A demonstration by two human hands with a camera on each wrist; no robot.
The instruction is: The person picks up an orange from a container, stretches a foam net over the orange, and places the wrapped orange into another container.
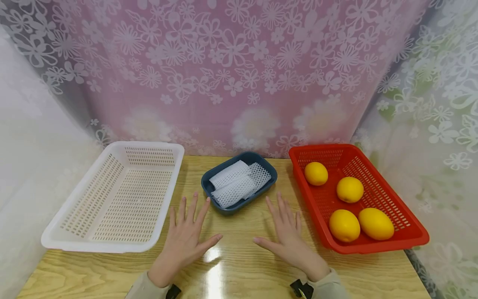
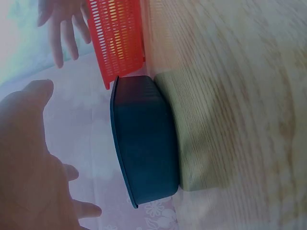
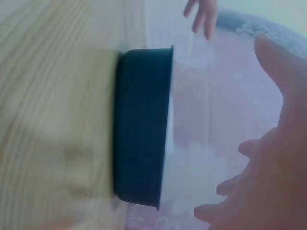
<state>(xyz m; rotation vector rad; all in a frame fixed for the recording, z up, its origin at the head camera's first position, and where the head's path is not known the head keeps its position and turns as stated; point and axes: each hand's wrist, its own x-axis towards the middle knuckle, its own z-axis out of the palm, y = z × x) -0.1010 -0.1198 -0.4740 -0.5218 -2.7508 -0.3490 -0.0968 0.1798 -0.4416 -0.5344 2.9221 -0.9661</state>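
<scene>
Both hands are spread with nothing in them. The left hand point(image 1: 185, 237) is over the front of the table, between the white basket and the dark blue tray point(image 1: 228, 211), its fingertips close to the tray's near left corner. On the other side, the right hand point(image 1: 287, 241) has its fingers pointing forward, between the tray and the red basket. Inside the tray lie several white foam mesh sleeves point(image 1: 233, 189), overlapping one another. In the left wrist view the blue tray point(image 2: 146, 139) stands beyond the thumb; the right wrist view shows its side wall point(image 3: 143, 127).
At the left stands a white perforated basket point(image 1: 127, 203) with nothing in it. The red basket point(image 1: 311, 207) at the right holds several yellow lemon-like fruits point(image 1: 349, 189). All stand on a wood-grain table point(image 1: 239, 257), with a pink floral curtain point(image 1: 224, 74) behind.
</scene>
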